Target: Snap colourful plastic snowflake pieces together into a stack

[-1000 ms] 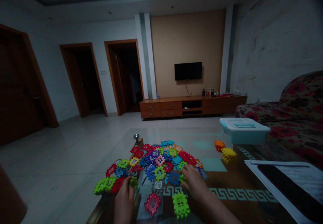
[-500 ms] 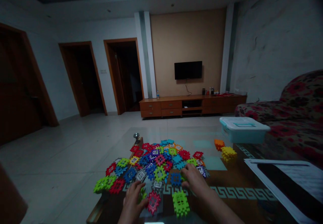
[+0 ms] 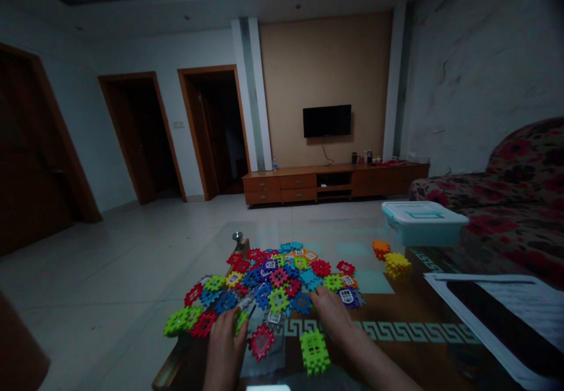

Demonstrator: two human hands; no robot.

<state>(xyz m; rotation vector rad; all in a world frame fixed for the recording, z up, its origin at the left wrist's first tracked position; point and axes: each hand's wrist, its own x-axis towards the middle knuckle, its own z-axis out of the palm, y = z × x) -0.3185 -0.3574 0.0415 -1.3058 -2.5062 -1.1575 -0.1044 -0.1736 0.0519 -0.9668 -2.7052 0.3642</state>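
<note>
On the near edge of the table point(image 3: 440, 350), both hands lie flat against a heap of colourful plastic tiles point(image 3: 277, 279). The left hand point(image 3: 227, 344) sits at about 7 o'clock of the heap, palm down with its fingers pressed together, the tips touching a lime green tile point(image 3: 240, 320) and close to a red tile point(image 3: 261, 341) at its 3 o'clock. The right hand point(image 3: 332, 314) rests at about 5 o'clock of the heap, palm down with fingers slightly spread, the tips touching the nearest pieces of the heap; it pinches nothing. A bright green tile point(image 3: 314, 351) lies between the two wrists, apart from the heap. At 2 o'clock of the heap, an orange block point(image 3: 381, 249) and a yellow block point(image 3: 397, 265) stand just beside each other. Further at 2 o'clock stands a pale lidded box point(image 3: 423, 223). A sheet of paper point(image 3: 520, 314) lies at 3 o'clock.
</note>
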